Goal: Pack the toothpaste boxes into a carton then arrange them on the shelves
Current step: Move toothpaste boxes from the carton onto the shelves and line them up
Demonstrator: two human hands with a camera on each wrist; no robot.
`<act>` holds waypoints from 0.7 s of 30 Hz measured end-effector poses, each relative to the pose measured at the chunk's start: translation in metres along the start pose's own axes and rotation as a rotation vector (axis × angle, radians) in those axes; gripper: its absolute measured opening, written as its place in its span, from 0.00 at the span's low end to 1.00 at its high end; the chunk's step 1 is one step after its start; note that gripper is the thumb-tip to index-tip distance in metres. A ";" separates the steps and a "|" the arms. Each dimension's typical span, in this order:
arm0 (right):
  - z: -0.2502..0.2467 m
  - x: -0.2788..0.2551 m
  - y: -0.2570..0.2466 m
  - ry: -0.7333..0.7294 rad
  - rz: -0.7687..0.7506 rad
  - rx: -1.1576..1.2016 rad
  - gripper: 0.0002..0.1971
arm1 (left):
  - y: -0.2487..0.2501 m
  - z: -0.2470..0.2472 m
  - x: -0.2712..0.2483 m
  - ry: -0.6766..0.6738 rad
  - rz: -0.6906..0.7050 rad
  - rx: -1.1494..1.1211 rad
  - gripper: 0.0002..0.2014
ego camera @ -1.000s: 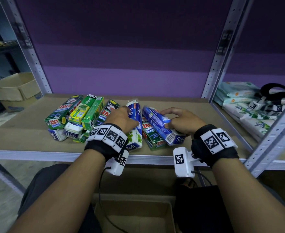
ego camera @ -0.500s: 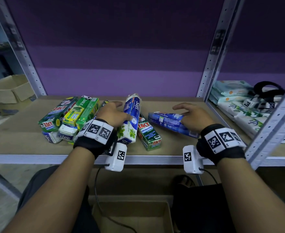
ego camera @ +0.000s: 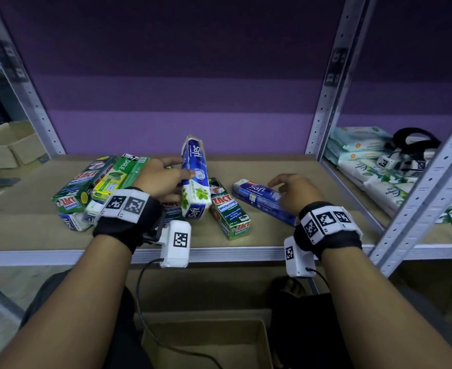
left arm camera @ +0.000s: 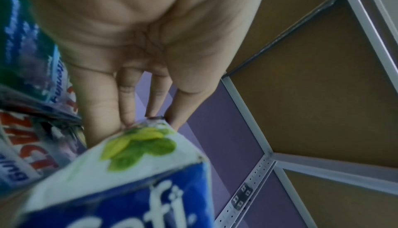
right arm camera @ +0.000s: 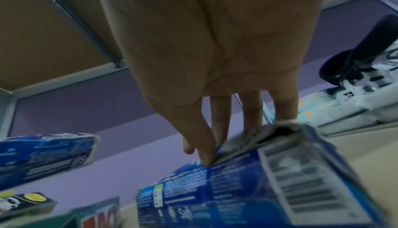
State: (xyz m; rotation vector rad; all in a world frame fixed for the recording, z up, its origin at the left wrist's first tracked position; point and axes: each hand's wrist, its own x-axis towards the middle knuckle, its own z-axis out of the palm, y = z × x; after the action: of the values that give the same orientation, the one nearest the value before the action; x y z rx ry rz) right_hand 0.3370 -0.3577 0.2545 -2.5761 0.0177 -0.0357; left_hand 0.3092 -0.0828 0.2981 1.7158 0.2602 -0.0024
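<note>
On the wooden shelf (ego camera: 273,235), my left hand (ego camera: 161,179) grips a white-and-blue Safi toothpaste box (ego camera: 195,179), thumb on its front face, far end tipped up off the pile; the left wrist view shows that box (left arm camera: 129,172) under my fingers (left arm camera: 127,99). My right hand (ego camera: 297,193) rests on a blue Safi box (ego camera: 257,195) lying flat to the right. In the right wrist view, straight fingers (right arm camera: 219,121) touch this box (right arm camera: 247,189) along its top edge. A green Zact box (ego camera: 229,209) lies between the two. More boxes (ego camera: 86,185) are heaped at left.
An open carton (ego camera: 206,342) sits on the floor below the shelf, between my knees. Packs of wipes (ego camera: 366,166) and a black-strapped device (ego camera: 411,147) fill the bay to the right, past a metal upright (ego camera: 331,75). Another carton (ego camera: 3,150) stands far left.
My left hand has lifted the white-and-blue box's far end higher. My right hand slid the blue box off the green one to the right and laid it flat.
</note>
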 end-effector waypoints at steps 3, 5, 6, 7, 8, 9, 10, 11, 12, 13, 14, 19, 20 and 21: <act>0.000 -0.001 -0.017 0.117 -0.056 -0.004 0.13 | 0.001 -0.007 0.001 0.029 0.024 -0.091 0.21; 0.003 -0.001 -0.030 0.077 -0.097 0.104 0.11 | 0.001 -0.014 0.002 0.053 0.036 -0.134 0.21; 0.007 -0.002 -0.037 0.028 -0.105 0.155 0.10 | 0.001 -0.017 0.003 0.064 0.043 -0.149 0.21; 0.010 -0.004 -0.042 -0.022 -0.106 0.203 0.09 | 0.000 -0.021 0.003 0.070 0.051 -0.159 0.21; 0.014 -0.005 -0.047 -0.065 -0.104 0.242 0.08 | 0.000 -0.024 0.003 0.072 0.056 -0.169 0.20; 0.019 -0.006 -0.051 -0.098 -0.101 0.271 0.08 | -0.001 -0.027 0.003 0.071 0.060 -0.180 0.20; 0.023 -0.006 -0.055 -0.123 -0.093 0.290 0.09 | -0.002 -0.030 0.002 0.070 0.062 -0.192 0.19; 0.026 -0.006 -0.059 -0.145 -0.084 0.285 0.10 | -0.002 -0.033 0.001 0.073 0.063 -0.204 0.19; 0.028 -0.005 -0.062 -0.164 -0.081 0.248 0.12 | -0.003 -0.036 0.001 0.076 0.065 -0.217 0.19; 0.029 -0.004 -0.066 -0.182 -0.083 0.192 0.13 | -0.004 -0.039 0.000 0.076 0.065 -0.229 0.19; 0.030 -0.002 -0.069 -0.199 -0.079 0.137 0.15 | -0.004 -0.041 0.000 0.074 0.065 -0.237 0.19; 0.035 -0.006 -0.084 -0.285 -0.059 0.031 0.18 | -0.006 -0.050 -0.001 0.065 0.061 -0.258 0.20; 0.037 -0.008 -0.087 -0.308 -0.039 0.067 0.16 | -0.006 -0.051 -0.001 0.065 0.061 -0.262 0.20; 0.039 -0.010 -0.090 -0.327 -0.011 0.131 0.15 | -0.006 -0.053 -0.001 0.065 0.060 -0.267 0.21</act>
State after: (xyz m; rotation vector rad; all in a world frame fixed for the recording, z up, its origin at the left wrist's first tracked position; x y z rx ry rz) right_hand 0.3291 -0.2610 0.2696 -2.4211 -0.1176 0.3681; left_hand 0.2998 -0.0307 0.3012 1.4591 0.2455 0.1268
